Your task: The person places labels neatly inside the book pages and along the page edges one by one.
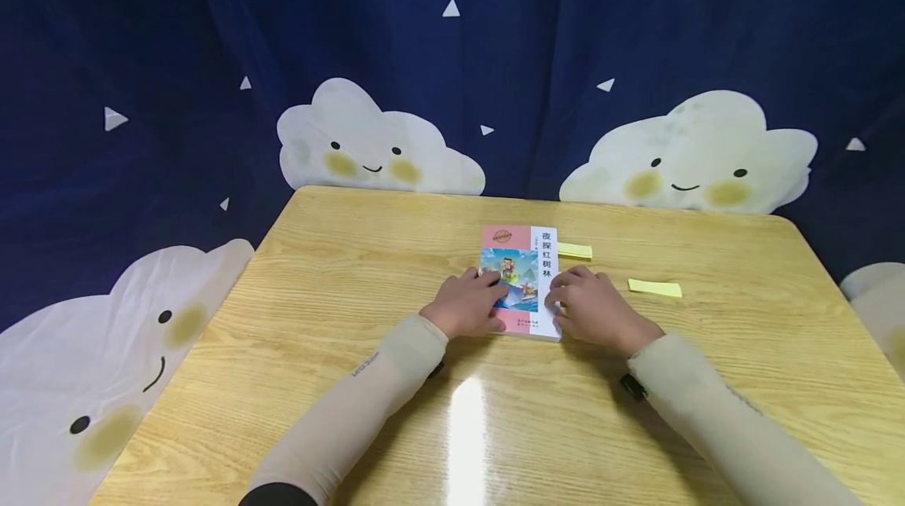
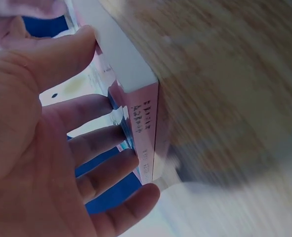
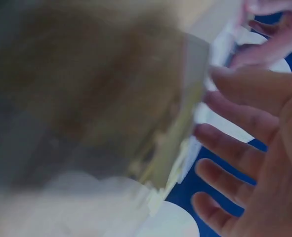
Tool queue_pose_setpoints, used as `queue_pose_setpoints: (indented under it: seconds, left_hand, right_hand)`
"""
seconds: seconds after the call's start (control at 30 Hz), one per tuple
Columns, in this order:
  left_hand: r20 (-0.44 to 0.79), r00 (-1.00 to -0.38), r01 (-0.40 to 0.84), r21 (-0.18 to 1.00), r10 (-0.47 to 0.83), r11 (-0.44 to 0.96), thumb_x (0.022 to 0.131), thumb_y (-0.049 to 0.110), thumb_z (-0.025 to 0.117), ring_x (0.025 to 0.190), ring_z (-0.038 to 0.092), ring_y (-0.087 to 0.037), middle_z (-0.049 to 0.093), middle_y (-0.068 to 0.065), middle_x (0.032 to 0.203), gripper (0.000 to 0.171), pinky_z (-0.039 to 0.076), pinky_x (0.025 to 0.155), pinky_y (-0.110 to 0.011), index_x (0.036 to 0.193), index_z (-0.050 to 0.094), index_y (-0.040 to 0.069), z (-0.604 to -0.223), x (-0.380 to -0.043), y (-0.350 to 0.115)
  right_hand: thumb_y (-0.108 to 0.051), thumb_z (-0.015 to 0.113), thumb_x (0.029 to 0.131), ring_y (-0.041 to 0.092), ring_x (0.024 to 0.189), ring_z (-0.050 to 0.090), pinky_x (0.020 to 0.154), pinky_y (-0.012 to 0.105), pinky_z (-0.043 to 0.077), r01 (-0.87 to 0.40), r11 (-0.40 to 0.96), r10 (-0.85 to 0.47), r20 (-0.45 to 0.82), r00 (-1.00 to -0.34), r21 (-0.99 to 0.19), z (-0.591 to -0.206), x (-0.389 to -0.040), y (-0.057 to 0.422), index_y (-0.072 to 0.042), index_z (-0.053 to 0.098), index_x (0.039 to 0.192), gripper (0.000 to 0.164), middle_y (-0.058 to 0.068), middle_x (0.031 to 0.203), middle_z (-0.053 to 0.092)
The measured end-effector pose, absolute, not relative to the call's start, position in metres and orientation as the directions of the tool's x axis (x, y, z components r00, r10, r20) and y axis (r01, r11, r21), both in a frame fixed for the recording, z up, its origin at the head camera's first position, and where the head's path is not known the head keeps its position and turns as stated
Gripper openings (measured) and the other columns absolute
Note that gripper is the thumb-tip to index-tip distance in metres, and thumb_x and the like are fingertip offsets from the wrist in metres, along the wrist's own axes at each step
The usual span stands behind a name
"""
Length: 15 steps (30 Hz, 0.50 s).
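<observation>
A paperback book (image 1: 523,266) with a pink and white cover, a blue seascape picture and Chinese characters lies face up on the wooden table. My left hand (image 1: 463,303) rests at its left side, fingertips on the cover and thumb near the lower edge. In the left wrist view, those fingers stretch loosely over the cover beside the pink spine (image 2: 143,128). At the book's right edge, my right hand (image 1: 597,308) touches with loosely spread fingers. One yellow sticky note strip (image 1: 575,251) shows at the upper right edge of the book, partly hidden.
Another yellow sticky note strip (image 1: 655,287) lies on the table to the right of the book. The light wood table (image 1: 353,270) has rounded far corners. Behind it hangs a dark blue curtain (image 1: 523,42) with smiling clouds and white triangles.
</observation>
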<state>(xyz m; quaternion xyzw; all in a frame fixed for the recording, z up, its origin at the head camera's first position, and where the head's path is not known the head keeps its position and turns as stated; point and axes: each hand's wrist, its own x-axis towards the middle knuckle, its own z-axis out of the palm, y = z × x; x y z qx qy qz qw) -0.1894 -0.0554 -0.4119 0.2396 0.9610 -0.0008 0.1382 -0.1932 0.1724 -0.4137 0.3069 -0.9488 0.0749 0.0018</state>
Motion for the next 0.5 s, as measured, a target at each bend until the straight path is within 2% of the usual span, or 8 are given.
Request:
queue_pose_setpoints:
  seconds: [0.27,0.4,0.5]
  left_hand:
    - [-0.245,-0.848,0.472,0.055,0.470,0.880,0.094,0.052,0.062,0.138,0.040,-0.023,0.037,0.003,0.160,0.064,0.045,0.103,-0.048,0.150,0.044,0.028,-0.4097,-0.1890,-0.0560]
    - [-0.244,-0.843,0.489,0.024,0.479,0.872,0.095,0.053,0.059,0.145,0.036,-0.022,0.036,0.003,0.160,0.065,0.038,0.114,-0.048,0.152,0.042,0.027,-0.4124,-0.1874,-0.0568]
    - [-0.249,-0.843,0.482,0.045,0.477,0.875,0.096,0.051,0.058,0.151,0.029,-0.021,0.033,0.003,0.163,0.065,0.032,0.120,-0.048,0.153,0.039,0.026,-0.4154,-0.1867,-0.0586]
  right_hand:
    - [-0.020,0.073,0.087,0.039,0.117,0.058,0.085,0.060,0.049,-0.566,0.810,-0.563,0.065,-0.824,-0.156,-0.4178,-0.1861,0.1744,-0.012,0.078,0.103,0.019,0.012,0.121,0.068]
    - [-0.028,0.077,0.084,0.039,0.121,0.055,0.090,0.062,0.048,-0.547,0.819,-0.553,0.019,-0.833,-0.173,-0.4179,-0.1845,0.1731,-0.012,0.077,0.105,0.027,0.013,0.124,0.067]
    - [-0.035,0.081,0.079,0.040,0.125,0.052,0.093,0.063,0.046,-0.526,0.831,-0.537,-0.012,-0.844,-0.181,-0.4187,-0.1847,0.1712,-0.013,0.076,0.106,0.036,0.014,0.128,0.065]
